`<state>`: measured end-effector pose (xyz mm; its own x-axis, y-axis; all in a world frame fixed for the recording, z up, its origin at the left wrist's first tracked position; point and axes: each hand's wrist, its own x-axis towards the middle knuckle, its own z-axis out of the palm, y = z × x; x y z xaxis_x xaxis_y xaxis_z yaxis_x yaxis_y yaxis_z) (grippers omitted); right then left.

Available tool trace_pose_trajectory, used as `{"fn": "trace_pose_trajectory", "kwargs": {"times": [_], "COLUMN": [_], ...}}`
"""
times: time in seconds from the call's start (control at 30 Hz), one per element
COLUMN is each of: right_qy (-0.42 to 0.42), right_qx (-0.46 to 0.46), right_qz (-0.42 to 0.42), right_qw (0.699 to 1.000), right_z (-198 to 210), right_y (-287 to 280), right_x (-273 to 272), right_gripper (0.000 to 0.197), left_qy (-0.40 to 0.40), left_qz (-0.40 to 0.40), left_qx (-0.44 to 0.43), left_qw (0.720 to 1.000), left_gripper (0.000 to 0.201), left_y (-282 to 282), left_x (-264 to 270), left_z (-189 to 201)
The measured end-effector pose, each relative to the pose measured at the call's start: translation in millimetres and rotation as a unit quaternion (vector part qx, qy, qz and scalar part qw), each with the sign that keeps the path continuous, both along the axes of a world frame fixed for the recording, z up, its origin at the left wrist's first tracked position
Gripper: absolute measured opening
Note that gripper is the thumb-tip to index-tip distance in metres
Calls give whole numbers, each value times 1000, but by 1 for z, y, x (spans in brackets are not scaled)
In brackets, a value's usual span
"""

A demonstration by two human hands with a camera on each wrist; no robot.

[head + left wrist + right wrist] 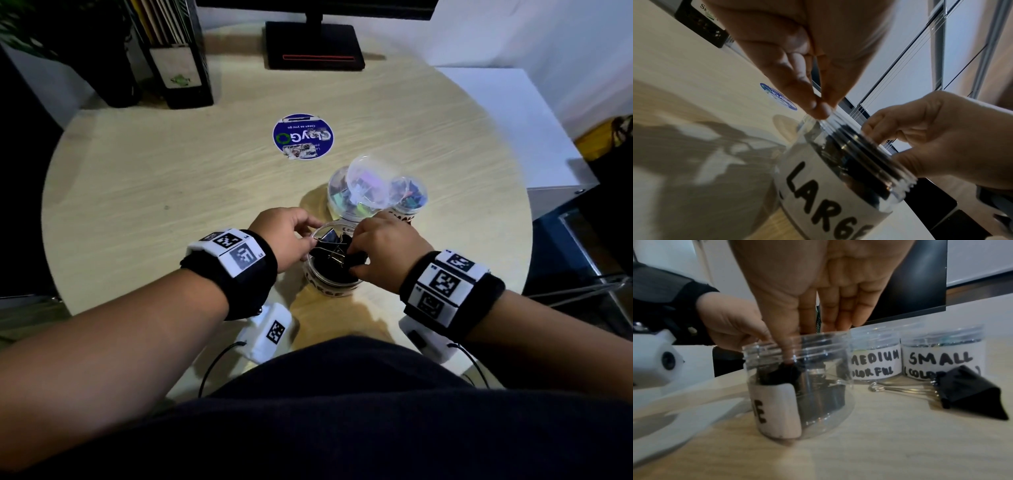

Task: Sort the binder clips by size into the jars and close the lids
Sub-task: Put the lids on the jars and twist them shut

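We have both hands at the LARGE jar point(334, 274), which stands open on the round table point(154, 178) right in front of us, no lid on it. Left hand point(287, 236) sits at the near-left rim w/ fingertips point(818, 107) bunched together touching the jar's lip; prob. steadying the jar so it doesn't slide. Whether it pinches a clip handle or just the rim, we can't tell.

Right hand point(383, 250) reaches down into the mouth, thumb and fingers point(789, 337) extended inside and pressing on the black binder clips point(330, 251). Looks like we pack them down b/c the jar is nearly full and wire handles stick up above the rim, which would block a lid.

One more black clip point(970, 391) lies on the table to the right of the jar, not yet in.

Behind: MEDIUM jar point(875, 360) and SMALL jar point(941, 356) side by side, holding colourful clips. In the head view a clear lid point(368, 183) seems to rest tilted across the two; closed or not, unclear. Further back: a round blue sticker point(303, 136), a monitor stand point(315, 46), file boxes point(181, 68). None of these hinder the hands.
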<state>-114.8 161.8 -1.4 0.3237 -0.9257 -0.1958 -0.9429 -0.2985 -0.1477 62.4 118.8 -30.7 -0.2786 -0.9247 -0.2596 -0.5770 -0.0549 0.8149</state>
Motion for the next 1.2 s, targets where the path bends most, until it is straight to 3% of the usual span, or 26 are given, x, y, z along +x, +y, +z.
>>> {"fn": "trace_pose_trajectory", "kwargs": {"times": [0.1,0.2,0.27,0.33,0.43,0.5,0.57,0.73,0.87,1.07,1.2], "right_qy": [26,-104,-174,-118,11,52,63,55,71,8,-184], "right_qx": [9,-5,-72,-60,-7,47,90,126,124,124,61], "right_qz": [17,-17,-118,-211,-180,-153,-179,-204,-198,-247,-308], "right_qw": [999,994,975,968,983,986,978,969,970,961,931], "right_z": [1,-1,-5,-8,-20,-31,-41,-41,-36,-29,-14], "right_y": [-4,-6,-11,-13,-9,-4,-1,-2,-1,3,6], "right_x": [-5,-17,-34,-49,-62,-65,-66,-62,-64,-68,-54], "right_gripper": [32,44,46,40,24,47,64,49,53,37,23], "left_qy": [3,3,2,11,25,26,28,29,38,16,-33], "left_qz": [6,4,1,8,18,18,19,19,15,26,4], "left_qx": [-1,-1,0,11,16,16,17,16,24,48,62], "left_qw": [1000,1000,1000,1000,999,999,999,999,999,998,998], "left_gripper": [26,26,25,24,25,25,26,27,28,31,18], "left_y": [1,2,2,3,5,5,5,6,7,8,7], "left_x": [0,0,0,1,1,1,1,3,4,7,16], "left_z": [0,2,3,4,3,3,3,2,4,4,3]}}
